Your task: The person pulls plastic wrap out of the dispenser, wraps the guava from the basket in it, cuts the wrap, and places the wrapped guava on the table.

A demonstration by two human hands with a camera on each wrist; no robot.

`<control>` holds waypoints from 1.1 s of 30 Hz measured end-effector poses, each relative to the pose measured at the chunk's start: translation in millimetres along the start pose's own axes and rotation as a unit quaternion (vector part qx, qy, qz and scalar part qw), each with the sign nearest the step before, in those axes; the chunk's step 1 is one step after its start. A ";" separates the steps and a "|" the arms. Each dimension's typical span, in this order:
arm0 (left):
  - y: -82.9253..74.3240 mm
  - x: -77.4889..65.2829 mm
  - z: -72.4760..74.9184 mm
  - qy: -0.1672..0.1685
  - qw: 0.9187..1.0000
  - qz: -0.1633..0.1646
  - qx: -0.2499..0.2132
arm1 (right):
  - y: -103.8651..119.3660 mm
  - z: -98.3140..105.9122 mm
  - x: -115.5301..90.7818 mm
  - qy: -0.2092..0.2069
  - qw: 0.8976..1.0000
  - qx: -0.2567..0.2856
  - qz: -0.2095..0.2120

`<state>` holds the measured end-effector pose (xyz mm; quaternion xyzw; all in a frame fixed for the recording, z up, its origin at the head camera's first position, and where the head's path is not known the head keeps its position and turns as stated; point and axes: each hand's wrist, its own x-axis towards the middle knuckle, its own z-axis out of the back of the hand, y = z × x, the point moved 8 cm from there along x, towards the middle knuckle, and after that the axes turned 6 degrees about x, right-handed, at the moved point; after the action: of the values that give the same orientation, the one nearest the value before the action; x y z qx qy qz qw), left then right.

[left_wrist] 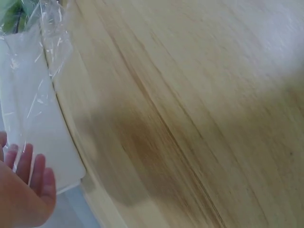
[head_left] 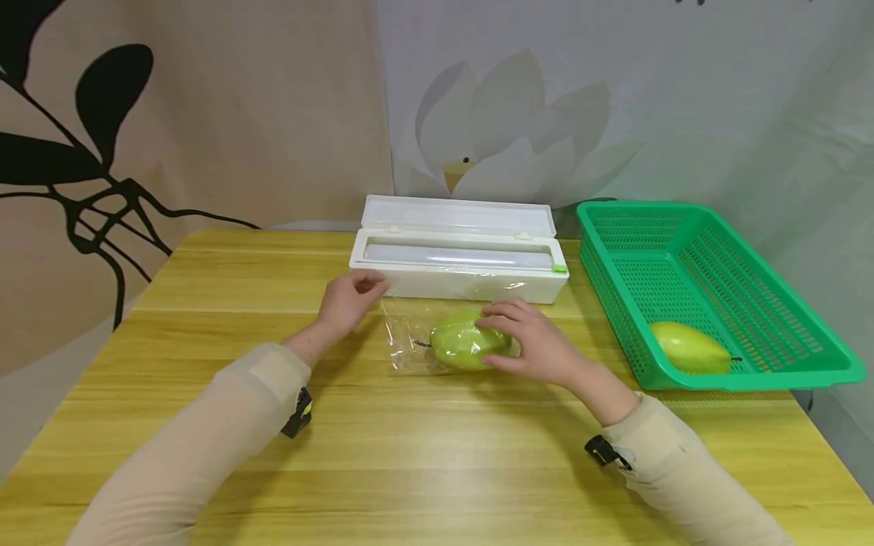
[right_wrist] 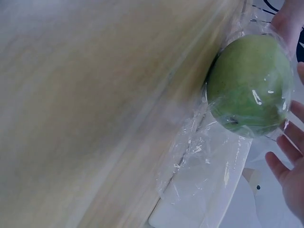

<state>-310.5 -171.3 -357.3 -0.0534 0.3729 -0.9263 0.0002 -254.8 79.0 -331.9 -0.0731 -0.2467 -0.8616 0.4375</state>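
Note:
A green pear (head_left: 464, 341) with a dark stem pointing left lies on the table, covered with clear cling film (head_left: 408, 353). My right hand (head_left: 536, 341) is at the pear's right end, thumb and fingers spread on either side of it; the right wrist view shows these fingers extended beside the wrapped pear (right_wrist: 251, 85). Behind the pear stands a white cling film box (head_left: 471, 287), its lid raised, with a roll inside. At the box's left front corner, my left hand (head_left: 350, 303) pinches the film's edge between thumb and index finger. The other fingers are loosely bent.
On the right stands a green plastic basket (head_left: 617, 318) holding another yellow-green pear (head_left: 690, 349). A small green slider (head_left: 559, 268) sits on the box's right end. The wooden table (head_left: 423, 462) backs onto a printed curtain (head_left: 287, 114).

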 end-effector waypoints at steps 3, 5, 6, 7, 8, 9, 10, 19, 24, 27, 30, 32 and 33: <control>-2.5 -0.4 1.1 -0.006 1.000 -0.017 0.013 | -0.4 -1.7 -0.5 0.010 1.000 -0.001 -0.001; -3.6 -0.7 1.7 -0.007 0.999 -0.021 0.023 | -1.2 -2.8 -0.7 0.016 1.000 0.002 -0.007; -4.5 -0.7 2.0 -0.008 0.999 -0.023 0.027 | -1.8 -2.7 -0.9 0.016 1.000 0.005 -0.012; -5.0 -0.6 2.1 -0.008 0.999 -0.023 0.028 | -2.3 -2.2 -0.9 0.014 1.000 0.008 -0.016; -5.8 -0.5 2.2 -0.008 0.999 -0.024 0.028 | -2.6 -1.5 -1.0 0.012 1.000 0.012 -0.018; -6.5 -0.3 2.4 -0.009 0.999 -0.025 0.029 | -2.6 -0.8 -1.2 0.010 1.000 0.014 -0.019; -7.0 -0.2 2.4 -0.008 0.999 -0.024 0.027 | -2.2 -0.3 -1.4 0.008 1.000 0.015 -0.017; -10.3 0.6 4.1 -0.005 1.000 -0.022 0.007 | -0.3 -1.9 -2.5 0.012 1.000 0.005 0.003; -10.0 0.4 4.8 -0.001 1.000 -0.018 0.004 | 1.4 -0.3 -2.3 0.007 1.000 0.005 0.011; -10.3 0.3 5.3 -0.004 1.000 -0.021 0.002 | -0.6 1.2 -2.2 0.006 1.000 0.011 0.000; -11.4 0.5 5.7 -0.007 1.000 -0.028 -0.001 | -13.6 11.3 -1.0 -0.027 0.998 0.013 -0.062; -11.9 0.5 5.5 -0.007 0.999 -0.031 -0.003 | -31.0 23.1 -2.1 -0.072 0.988 0.003 -0.134; -11.9 0.4 5.2 -0.006 0.999 -0.032 -0.004 | -40.8 29.2 -3.6 -0.094 0.981 -0.011 -0.170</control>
<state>-310.0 -166.3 -345.2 -0.0708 0.3750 -0.9239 -0.0271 -287.5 116.1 -322.5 -0.1158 -0.2861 -0.9155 0.2582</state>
